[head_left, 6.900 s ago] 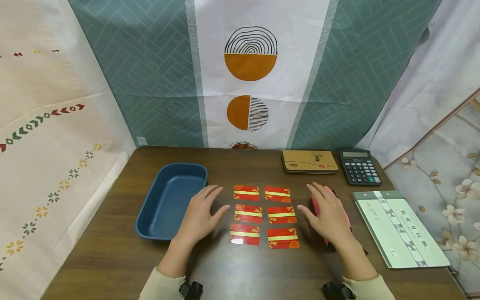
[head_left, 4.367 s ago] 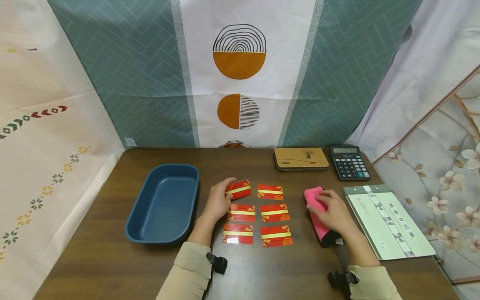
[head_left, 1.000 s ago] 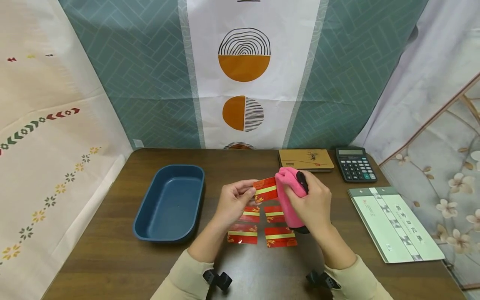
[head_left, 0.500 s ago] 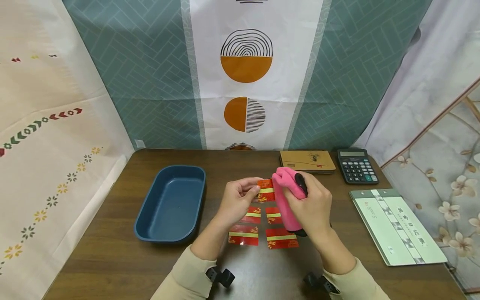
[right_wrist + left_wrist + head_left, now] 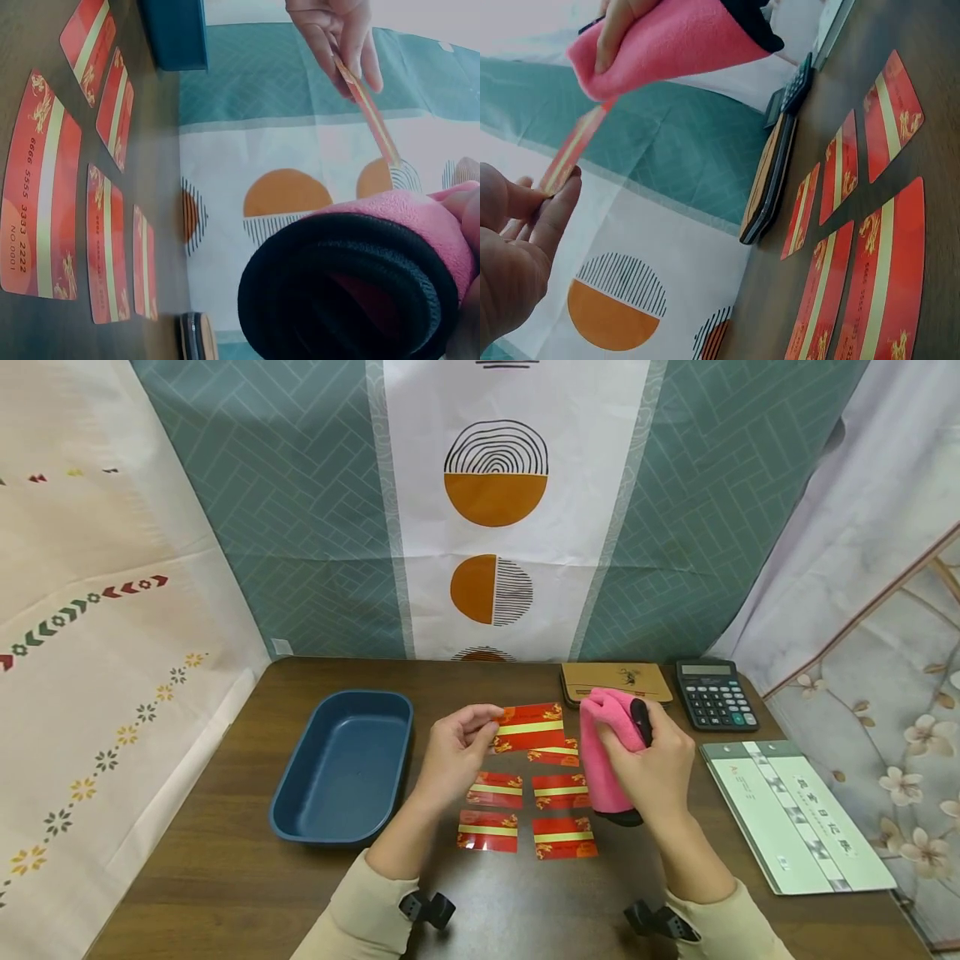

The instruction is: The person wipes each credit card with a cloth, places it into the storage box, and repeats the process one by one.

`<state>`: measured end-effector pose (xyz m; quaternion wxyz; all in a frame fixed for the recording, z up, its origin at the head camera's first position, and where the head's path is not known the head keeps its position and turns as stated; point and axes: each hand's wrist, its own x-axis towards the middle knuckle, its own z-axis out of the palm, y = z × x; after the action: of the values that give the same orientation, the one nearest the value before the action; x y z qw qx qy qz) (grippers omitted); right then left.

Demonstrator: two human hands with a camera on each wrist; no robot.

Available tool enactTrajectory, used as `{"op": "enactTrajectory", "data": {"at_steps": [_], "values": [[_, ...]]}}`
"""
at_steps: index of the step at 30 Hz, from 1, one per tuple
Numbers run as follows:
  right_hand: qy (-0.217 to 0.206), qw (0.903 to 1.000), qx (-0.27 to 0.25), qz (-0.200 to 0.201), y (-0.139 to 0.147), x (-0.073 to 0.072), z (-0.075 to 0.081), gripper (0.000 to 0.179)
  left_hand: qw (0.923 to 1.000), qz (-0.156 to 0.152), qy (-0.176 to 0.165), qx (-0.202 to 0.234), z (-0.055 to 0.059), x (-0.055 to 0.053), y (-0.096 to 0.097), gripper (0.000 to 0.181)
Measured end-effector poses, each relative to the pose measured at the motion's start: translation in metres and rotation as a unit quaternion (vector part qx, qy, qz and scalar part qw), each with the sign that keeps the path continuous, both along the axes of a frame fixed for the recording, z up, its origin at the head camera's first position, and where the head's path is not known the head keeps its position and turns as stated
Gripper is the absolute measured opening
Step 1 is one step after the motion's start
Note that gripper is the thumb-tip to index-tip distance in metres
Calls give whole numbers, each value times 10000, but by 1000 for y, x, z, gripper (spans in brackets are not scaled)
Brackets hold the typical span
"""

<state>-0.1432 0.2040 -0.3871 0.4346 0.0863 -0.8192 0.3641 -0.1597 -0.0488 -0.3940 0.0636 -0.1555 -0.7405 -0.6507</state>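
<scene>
My left hand (image 5: 450,760) pinches a red card (image 5: 529,739) with a yellow stripe by its left end, raised above the table between thumb and fingers. Its far end points toward a folded pink cloth with black edging (image 5: 606,756), and a narrow gap separates them in the head view. My right hand (image 5: 663,764) grips that cloth, fingers wrapped over its black edge. The right wrist view shows the cloth's black inner side (image 5: 352,292) as a roll. Below lie several matching cards (image 5: 564,839) in two columns; the upper right one (image 5: 558,757) is partly hidden behind the held card.
An empty blue tray (image 5: 341,768) stands to the left. At the back right are tan notebooks (image 5: 615,681), stacked, and a black calculator (image 5: 717,693). A pale green account book (image 5: 795,818) lies along the right side of the brown table (image 5: 225,877).
Earlier my left hand picked up the upper left card and my right hand the cloth; the cloth then covered the card's right end. Now the cloth has moved right, and the card's whole face shows.
</scene>
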Motion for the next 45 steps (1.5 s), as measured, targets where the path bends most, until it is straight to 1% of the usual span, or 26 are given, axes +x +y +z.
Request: {"op": "enactTrajectory", "data": {"at_steps": [3,6,9,11,14,16,17,19,21,23,25,26,28,31,35,40,42,45], "values": [[-147,9999,-89,19,1,2,-1,36,9998,106,65,-165,-2,2,-3,19],[-319,9993,-146,84,0,4,-2,36,9996,170,13,-208,-6,5,-6,23],[-451,9987,-183,154,-1,5,-3,36,9994,301,-8,-191,-13,6,-8,27],[-505,9983,-213,192,-2,6,-4,36,9993,378,-1,31,-18,4,-8,26],[-521,9980,-264,258,-3,7,-5,36,9971,449,-82,608,-26,1,-8,21],[-494,9980,-270,296,-4,7,-5,35,9938,453,-207,991,-29,0,-8,18],[-474,9981,-264,307,-4,8,-5,35,9927,472,-279,1073,-30,-1,-7,18],[-423,9983,-237,325,-5,8,-5,35,9910,559,-451,1128,-32,-1,-6,18],[-408,9982,-242,370,-6,8,-4,35,9885,717,-716,1122,-33,-1,-4,19],[-385,9980,-239,439,-8,8,-4,36,9844,819,-1005,1191,-33,1,-1,21],[-368,9975,-239,559,-11,9,-4,36,9787,861,-1283,1351,-33,3,2,22],[-381,9971,-229,621,-12,10,-5,37,9759,832,-1399,1455,-32,4,4,22],[-380,9964,-158,738,-15,10,-7,38,9720,668,-1537,1647,-30,7,8,24],[-389,9961,60,792,-19,9,-10,39,9696,321,-1658,1769,-28,11,13,27],[-358,9968,319,645,-21,6,-12,38,9714,-98,-1637,1720,-27,14,18,32],[-483,9967,364,546,-26,4,-13,39,9767,-386,-1460,1526,-28,15,19,32],[-556,9958,346,632,-31,5,-13,39,9792,-532,-1386,1383,-28,16,21,31],[-550,9936,360,923,-40,9,-12,39,9822,-806,-1228,1166,-29,16,26,28]]}}
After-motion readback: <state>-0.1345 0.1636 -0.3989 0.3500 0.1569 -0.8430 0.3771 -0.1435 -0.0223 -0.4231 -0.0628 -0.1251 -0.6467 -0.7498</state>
